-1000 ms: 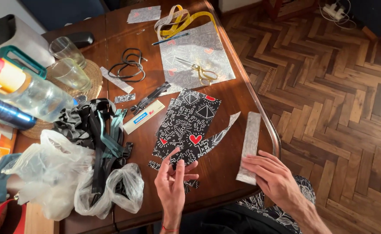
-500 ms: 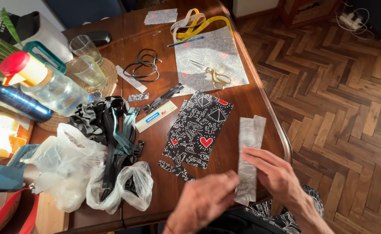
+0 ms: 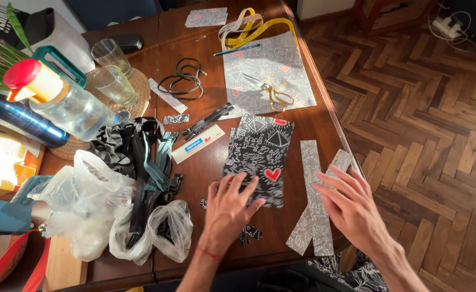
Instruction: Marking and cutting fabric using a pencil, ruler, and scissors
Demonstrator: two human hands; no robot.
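My left hand (image 3: 230, 208) lies flat with spread fingers on the near edge of a black fabric piece (image 3: 260, 154) printed with white figures and red hearts. My right hand (image 3: 351, 208) is spread over two grey patterned fabric strips (image 3: 312, 178) at the table's right edge, fingertips touching them. A few small black fabric scraps (image 3: 248, 234) lie just by my left wrist. Neither hand grips anything.
On the wooden table (image 3: 208, 170): scissors (image 3: 273, 94) on a grey patterned sheet (image 3: 267, 67), yellow tape measure (image 3: 248, 24), pen (image 3: 237, 50), black cord (image 3: 184, 78), a pile of zippers (image 3: 146, 162), plastic bags (image 3: 92, 205), two glasses (image 3: 110, 73), bottles (image 3: 59, 103). Parquet floor on the right.
The view has shifted. My left hand came down from mid-air onto the black fabric. My right hand has laid the grey strips on the table and spread over them.
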